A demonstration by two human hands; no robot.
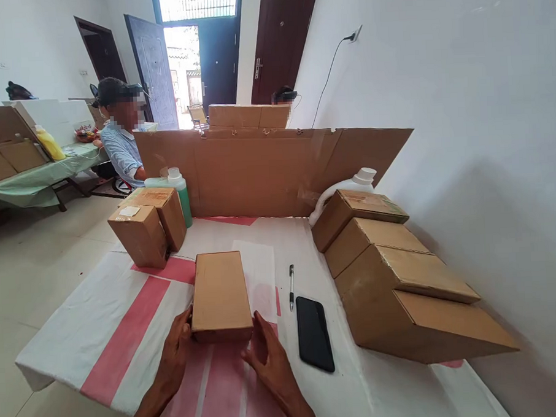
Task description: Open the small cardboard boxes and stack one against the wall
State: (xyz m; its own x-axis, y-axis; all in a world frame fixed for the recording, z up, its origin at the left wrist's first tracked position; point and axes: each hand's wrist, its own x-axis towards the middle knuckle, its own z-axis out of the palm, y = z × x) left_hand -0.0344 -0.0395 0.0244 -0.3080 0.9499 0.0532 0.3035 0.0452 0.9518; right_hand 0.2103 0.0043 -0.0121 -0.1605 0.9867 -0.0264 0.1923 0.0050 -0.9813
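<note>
1. The small box (221,294) lies on the table (76,334), between the left grip (174,346) and the right grip (271,358).
2. The left grip: by the box's left side, closure impossible to tell.
3. The right grip: spread open by the box's near right corner.

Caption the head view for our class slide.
Left hand and right hand flank a cardboard box, with a pen and black phone to its right.

The central box (221,291) is brown — the tablecloth (80,328) white, pink-striped.
</note>
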